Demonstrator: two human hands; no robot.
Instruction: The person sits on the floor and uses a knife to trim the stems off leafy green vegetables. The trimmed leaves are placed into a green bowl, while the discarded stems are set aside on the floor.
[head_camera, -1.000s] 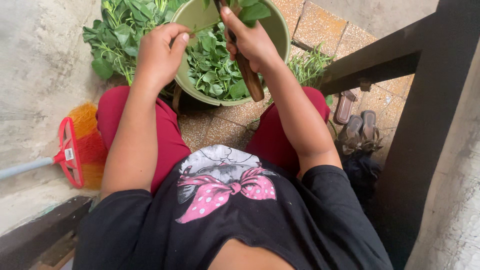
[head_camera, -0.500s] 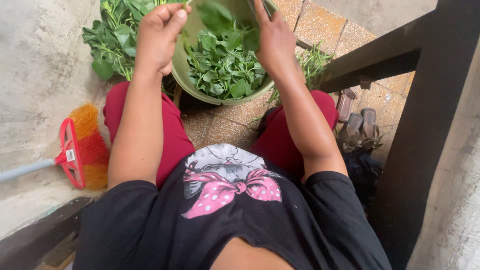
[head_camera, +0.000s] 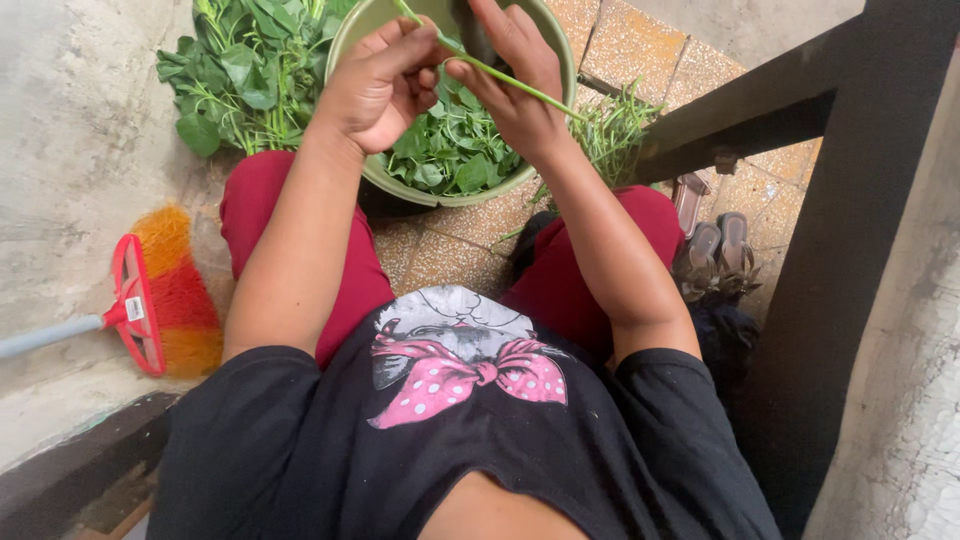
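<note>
i pinch a thin green stem (head_camera: 520, 88) between both hands, just above the green bowl (head_camera: 556, 60). my left hand (head_camera: 385, 85) is curled shut on the stem's upper end; my right hand (head_camera: 515, 85) grips it lower down, fingers closed around it. the bowl sits on the tiled floor (head_camera: 440, 250) between my knees, full of picked leaves (head_camera: 450, 150). a heap of leafy stalks (head_camera: 245, 75) lies beside the bowl's left rim, and a red broom (head_camera: 150, 300) rests by the wall.

Both hands hold a thin green plant stem (head_camera: 500, 75) over a round green plastic bowl (head_camera: 555, 60) of picked leaves: left hand (head_camera: 375, 85) pinching one end, right hand (head_camera: 515, 85) gripping beside it. Left of the bowl lies a leafy green bunch (head_camera: 240, 80); farther left, an orange-bristled red broom (head_camera: 160, 295).
</note>
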